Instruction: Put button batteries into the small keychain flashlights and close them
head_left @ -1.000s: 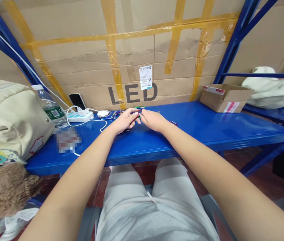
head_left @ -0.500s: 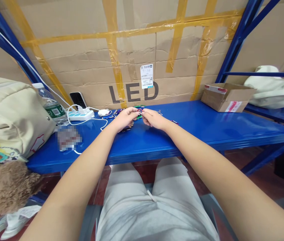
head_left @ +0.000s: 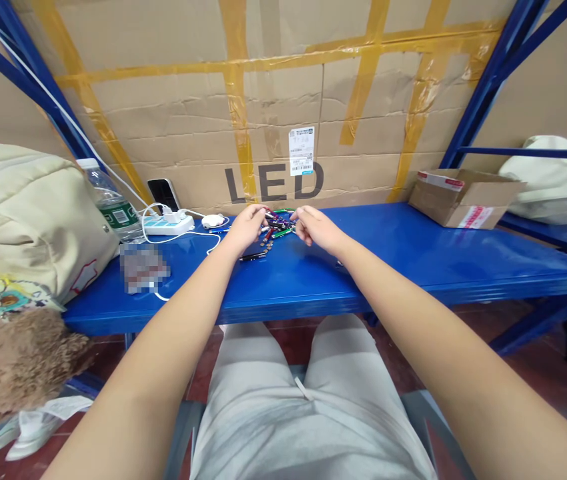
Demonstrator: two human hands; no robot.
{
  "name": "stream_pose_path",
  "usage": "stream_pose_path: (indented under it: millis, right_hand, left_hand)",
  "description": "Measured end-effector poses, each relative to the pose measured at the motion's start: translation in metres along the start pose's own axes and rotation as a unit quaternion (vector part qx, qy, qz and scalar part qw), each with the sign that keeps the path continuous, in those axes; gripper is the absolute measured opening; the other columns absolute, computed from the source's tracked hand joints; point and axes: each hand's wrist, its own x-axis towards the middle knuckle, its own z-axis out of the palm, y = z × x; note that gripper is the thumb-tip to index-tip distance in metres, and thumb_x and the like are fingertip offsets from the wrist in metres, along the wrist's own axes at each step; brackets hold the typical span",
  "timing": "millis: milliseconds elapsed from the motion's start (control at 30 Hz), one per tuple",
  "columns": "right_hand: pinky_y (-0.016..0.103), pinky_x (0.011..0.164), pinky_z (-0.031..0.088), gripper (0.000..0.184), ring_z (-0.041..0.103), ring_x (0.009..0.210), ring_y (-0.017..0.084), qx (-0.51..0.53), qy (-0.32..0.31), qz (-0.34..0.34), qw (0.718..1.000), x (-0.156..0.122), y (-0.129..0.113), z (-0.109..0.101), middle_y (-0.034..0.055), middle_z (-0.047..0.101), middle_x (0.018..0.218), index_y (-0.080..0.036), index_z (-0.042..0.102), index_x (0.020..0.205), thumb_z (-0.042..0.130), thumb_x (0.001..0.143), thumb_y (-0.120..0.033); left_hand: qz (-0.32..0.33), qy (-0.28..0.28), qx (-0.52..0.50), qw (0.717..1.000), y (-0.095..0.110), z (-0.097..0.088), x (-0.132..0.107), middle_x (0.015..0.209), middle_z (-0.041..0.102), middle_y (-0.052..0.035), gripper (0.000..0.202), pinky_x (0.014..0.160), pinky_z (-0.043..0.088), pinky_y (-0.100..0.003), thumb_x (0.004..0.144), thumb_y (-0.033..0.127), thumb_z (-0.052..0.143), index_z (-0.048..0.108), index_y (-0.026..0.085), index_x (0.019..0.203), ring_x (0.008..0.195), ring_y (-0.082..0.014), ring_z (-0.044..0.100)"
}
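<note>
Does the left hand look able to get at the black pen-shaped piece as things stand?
Likely yes: the black pen-shaped piece lies on the blue table close to the left hand, with nothing seen on top of it. Whether that hand holds something is unclear.

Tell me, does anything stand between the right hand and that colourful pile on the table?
Nothing visible does: the colourful pile lies close by the right hand on the blue table. Whether they touch is unclear.

Left hand and right hand, meeting over the pen pile 0.5 s ago, now parted to its left and right edges, 1 black pen more exposed on its near side
</note>
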Motion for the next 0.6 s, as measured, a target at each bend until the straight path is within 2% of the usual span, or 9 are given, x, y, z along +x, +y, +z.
stream_pose_path:
  millis: [67,100,167,233,300,400,500,600]
  right_hand:
    - [0.021,0.045,0.036,0.025,0.040,0.040,0.009,-0.014,0.014,0.013,1.000,0.000,-0.001,-0.002,-0.0073,0.048,0.052,-0.019,0.048,0.091,0.028,0.102,-0.030]
    - [0.022,0.046,0.037,0.025,0.041,0.040,0.009,-0.022,0.013,0.018,1.000,0.000,-0.001,-0.002,-0.0070,0.049,0.053,-0.019,0.048,0.092,0.029,0.102,-0.031]
    - [0.022,0.046,0.037,0.025,0.042,0.040,0.009,-0.036,0.005,0.028,0.999,0.000,0.000,-0.002,-0.0067,0.050,0.054,-0.019,0.049,0.092,0.030,0.102,-0.032]
    - [0.022,0.045,0.037,0.024,0.042,0.040,0.009,-0.042,-0.003,0.036,0.998,0.000,0.001,-0.002,-0.0065,0.050,0.054,-0.019,0.049,0.093,0.031,0.102,-0.033]
    - [0.022,0.045,0.037,0.025,0.042,0.040,0.009,-0.044,-0.006,0.038,0.998,0.001,0.002,-0.001,-0.0062,0.050,0.055,-0.019,0.049,0.093,0.031,0.102,-0.033]
    - [0.022,0.044,0.037,0.024,0.043,0.040,0.009,-0.047,-0.007,0.042,0.998,0.002,0.004,-0.001,-0.0055,0.051,0.056,-0.019,0.050,0.093,0.033,0.101,-0.033]
    - [0.022,0.042,0.037,0.023,0.043,0.040,0.009,-0.052,-0.010,0.051,0.997,0.002,0.005,-0.001,-0.0054,0.051,0.056,-0.019,0.049,0.092,0.034,0.101,-0.034]
    - [0.022,0.042,0.037,0.022,0.044,0.040,0.009,-0.057,-0.021,0.048,0.997,0.002,0.006,0.000,-0.0053,0.052,0.057,-0.020,0.049,0.090,0.035,0.100,-0.034]
  left_hand:
    - [-0.055,0.059,-0.049,0.996,-0.001,-0.007,0.005,0.075,0.054,0.0010,0.012,0.040,0.026,-0.017,0.092,0.017,0.047,0.058,0.019,0.096,0.046,-0.0047,0.042]
    - [-0.078,0.071,-0.067,0.992,-0.002,-0.010,0.007,0.075,0.055,0.0002,0.011,0.040,0.028,-0.016,0.091,0.014,0.046,0.057,0.018,0.093,0.047,-0.0048,0.044]
    - [-0.108,0.075,-0.087,0.987,-0.003,-0.016,0.009,0.075,0.057,-0.0023,0.013,0.044,0.037,-0.016,0.087,0.008,0.045,0.054,0.016,0.086,0.053,-0.0066,0.052]
    - [-0.125,0.075,-0.113,0.983,-0.004,-0.020,0.010,0.079,0.061,-0.0056,0.015,0.054,0.048,-0.018,0.086,0.005,0.044,0.053,0.016,0.083,0.065,-0.0094,0.061]
    - [-0.125,0.070,-0.137,0.980,-0.004,-0.021,0.010,0.089,0.064,-0.0088,0.016,0.066,0.054,-0.021,0.086,0.005,0.042,0.054,0.016,0.084,0.079,-0.0118,0.066]
    - [-0.114,0.044,-0.180,0.976,-0.005,-0.020,0.013,0.112,0.064,-0.0124,0.016,0.081,0.057,-0.027,0.088,0.009,0.042,0.056,0.017,0.091,0.100,-0.0164,0.065]
    - [-0.096,0.022,-0.228,0.969,-0.007,-0.020,0.018,0.129,0.058,-0.0137,0.018,0.088,0.056,-0.028,0.091,0.016,0.043,0.058,0.017,0.099,0.115,-0.0195,0.060]
    - [-0.079,0.027,-0.236,0.968,-0.009,-0.022,0.024,0.138,0.053,-0.0147,0.024,0.091,0.054,-0.026,0.093,0.020,0.042,0.057,0.016,0.111,0.122,-0.0188,0.056]
